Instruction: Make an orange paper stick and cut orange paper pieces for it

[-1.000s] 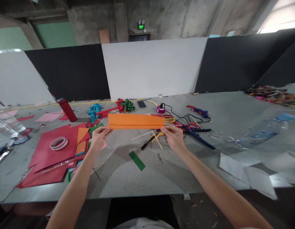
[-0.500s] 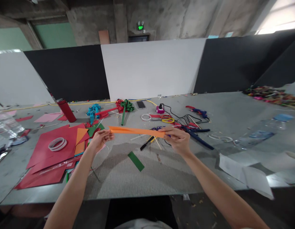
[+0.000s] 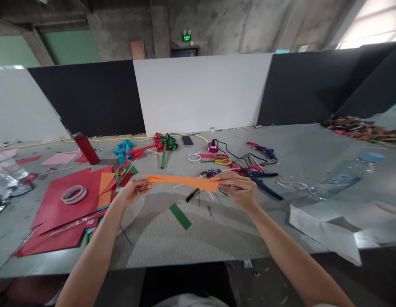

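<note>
An orange paper strip (image 3: 183, 181) is stretched between my two hands above the grey table. My left hand (image 3: 135, 190) pinches its left end, where the paper looks folded or creased. At the wider right end, the fingers of my right hand (image 3: 238, 187) are closed on the strip. Below it a green paper piece (image 3: 180, 216) lies flat on the table. Beyond my right hand are a blue glue gun (image 3: 210, 172), partly hidden, and blue-handled pliers (image 3: 264, 186).
Red paper sheets (image 3: 62, 213) bear a tape roll (image 3: 73, 194) at left, near a red bottle (image 3: 86, 149). Paper flowers (image 3: 167, 143), a phone (image 3: 187, 140) and scissors (image 3: 222, 159) lie farther back. A plastic bottle (image 3: 345, 177) and white paper (image 3: 325, 232) are at right.
The orange strip's face has tilted more into view, and its right end hangs slightly lower. Both hands still hold it. The whole view has shifted slightly.
</note>
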`<action>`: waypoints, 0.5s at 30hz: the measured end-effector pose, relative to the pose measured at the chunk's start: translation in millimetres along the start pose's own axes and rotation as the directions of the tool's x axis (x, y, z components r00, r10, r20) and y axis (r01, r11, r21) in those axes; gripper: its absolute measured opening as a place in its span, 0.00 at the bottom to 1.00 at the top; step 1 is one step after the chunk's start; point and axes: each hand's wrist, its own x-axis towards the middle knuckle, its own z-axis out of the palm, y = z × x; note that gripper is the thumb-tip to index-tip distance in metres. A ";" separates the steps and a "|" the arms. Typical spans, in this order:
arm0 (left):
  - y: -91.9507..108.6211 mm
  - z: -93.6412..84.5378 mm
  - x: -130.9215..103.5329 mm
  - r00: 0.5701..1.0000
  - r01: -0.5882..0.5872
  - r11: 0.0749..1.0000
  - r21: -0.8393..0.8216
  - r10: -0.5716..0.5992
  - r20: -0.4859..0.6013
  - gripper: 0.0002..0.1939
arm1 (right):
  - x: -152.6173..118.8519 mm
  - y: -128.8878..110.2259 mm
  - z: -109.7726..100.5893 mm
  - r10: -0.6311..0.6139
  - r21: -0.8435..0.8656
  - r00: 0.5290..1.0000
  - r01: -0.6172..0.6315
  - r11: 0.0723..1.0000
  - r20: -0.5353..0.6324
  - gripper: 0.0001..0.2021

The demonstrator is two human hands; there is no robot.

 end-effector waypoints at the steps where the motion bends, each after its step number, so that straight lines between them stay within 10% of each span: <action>1: 0.5 0.7 -1.0 1.000 0.008 1.000 0.005 -0.008 -0.011 0.03 | 0.6 -0.1 -0.2 -0.031 0.006 0.999 0.031 0.999 0.006 0.02; 15: -4.6 3.2 -0.6 0.989 0.150 0.984 0.100 -0.149 -0.016 0.05 | 2.8 -1.2 -2.0 -0.325 0.061 0.934 0.319 0.946 0.151 0.16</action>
